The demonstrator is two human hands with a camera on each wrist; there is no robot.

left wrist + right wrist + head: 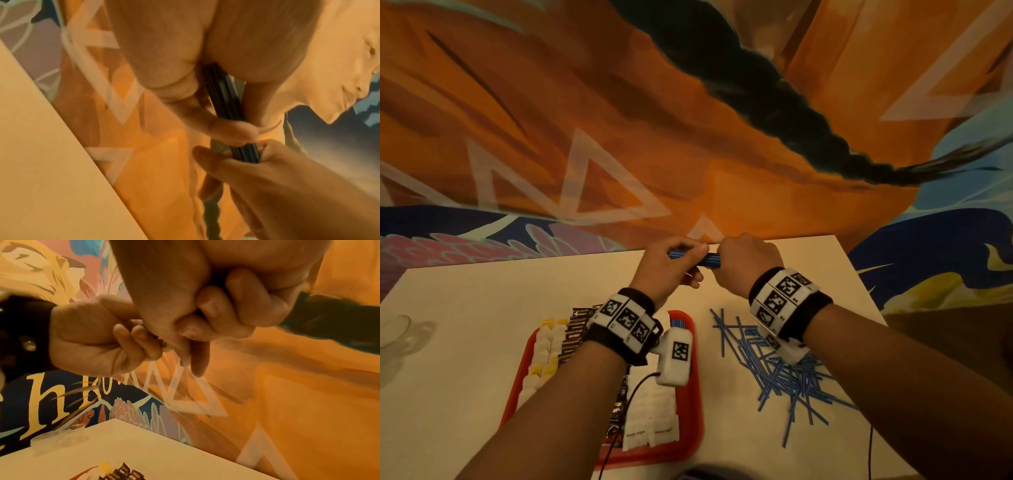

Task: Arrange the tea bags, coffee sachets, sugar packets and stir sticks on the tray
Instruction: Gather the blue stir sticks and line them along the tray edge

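Note:
Above the far part of the table both hands hold one bundle of blue stir sticks (697,259) level. My left hand (674,265) grips its left end and my right hand (739,262) is wrapped round its right end. The left wrist view shows the dark bundle (226,100) running between the two fists. The red tray (695,411) lies near me, with white tea bags (544,346) at its left, dark coffee sachets (577,334) beside them, white sugar packets (654,421) at the front and a few blue sticks (681,322) at its far right. My left forearm hides the tray's middle.
A loose heap of blue stir sticks (784,373) lies on the white table (465,342) right of the tray. A clear glass (397,334) stands at the table's left edge. A painted orange wall (688,137) rises right behind the table. A black cable (626,411) crosses the tray.

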